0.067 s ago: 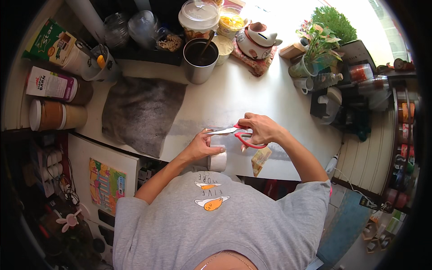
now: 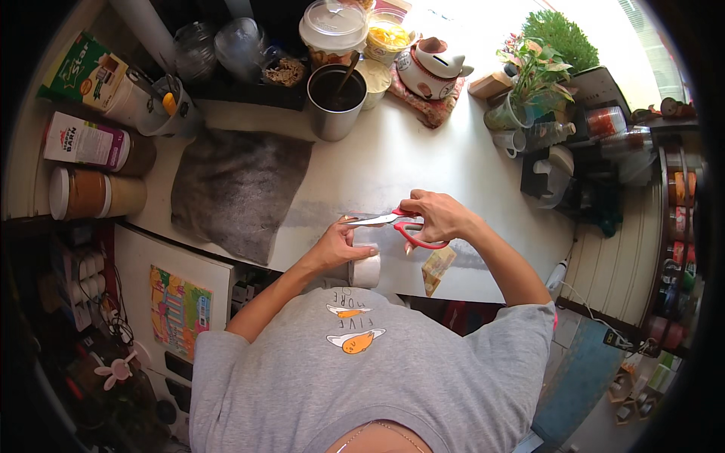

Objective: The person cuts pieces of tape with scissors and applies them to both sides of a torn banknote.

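**Scissors at work over a half-hidden packet**

The right hand [image 2: 438, 215] is closed through the red handles of a pair of scissors [image 2: 393, 223], its fingers looped in the grips, the metal blades pointing toward the person's left. The left hand [image 2: 336, 245] is curled around a pale, silvery packet [image 2: 368, 245] at the near edge of the white table [image 2: 393, 158]; most of the packet is covered by the hand and the blades, so its shape is hard to make out. Whether the blades are touching it cannot be told. Just below it, a white cup-like thing [image 2: 366, 270] is partly hidden by the left wrist. A small tan packet [image 2: 436, 268] lies beside the right forearm. Farther back stand a grey felt mat [image 2: 238, 189] and a steel cup [image 2: 337, 94] holding dark liquid.
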`<action>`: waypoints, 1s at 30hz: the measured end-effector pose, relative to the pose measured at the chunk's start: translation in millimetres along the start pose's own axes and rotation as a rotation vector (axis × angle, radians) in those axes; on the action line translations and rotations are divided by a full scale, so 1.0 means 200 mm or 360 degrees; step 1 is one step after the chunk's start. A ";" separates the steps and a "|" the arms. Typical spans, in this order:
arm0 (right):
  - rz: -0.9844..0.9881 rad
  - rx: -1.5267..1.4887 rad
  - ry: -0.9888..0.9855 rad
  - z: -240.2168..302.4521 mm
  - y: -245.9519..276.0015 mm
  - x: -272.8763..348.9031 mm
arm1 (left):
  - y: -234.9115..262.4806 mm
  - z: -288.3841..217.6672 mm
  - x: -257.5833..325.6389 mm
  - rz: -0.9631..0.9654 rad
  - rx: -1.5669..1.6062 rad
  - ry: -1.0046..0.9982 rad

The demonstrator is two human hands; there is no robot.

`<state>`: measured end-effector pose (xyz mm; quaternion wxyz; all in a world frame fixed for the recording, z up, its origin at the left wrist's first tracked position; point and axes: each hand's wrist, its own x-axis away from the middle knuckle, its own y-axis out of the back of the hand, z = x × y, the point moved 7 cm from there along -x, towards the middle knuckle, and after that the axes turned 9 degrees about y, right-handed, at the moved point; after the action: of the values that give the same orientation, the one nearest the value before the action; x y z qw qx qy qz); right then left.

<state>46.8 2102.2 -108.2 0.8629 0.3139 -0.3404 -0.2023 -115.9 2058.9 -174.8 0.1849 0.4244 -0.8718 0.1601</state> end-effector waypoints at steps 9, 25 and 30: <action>-0.0033 -0.0024 0.0038 -0.01 -0.01 0.00 | -0.02 -0.05 0.00 0.0084 0.0086 -0.0060; -0.0381 -0.0068 -0.0294 -0.31 -0.06 0.08 | 0.00 -0.01 -0.02 0.0041 0.0017 -0.0236; -0.0192 -0.0252 -0.0285 -0.30 -0.10 0.24 | 0.01 -0.01 -0.01 -0.0042 -0.0015 -0.0235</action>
<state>118.7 2084.6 -134.1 0.8375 0.2453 -0.3795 -0.3073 -117.0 2062.5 -174.2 0.1241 0.4458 -0.8781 0.1216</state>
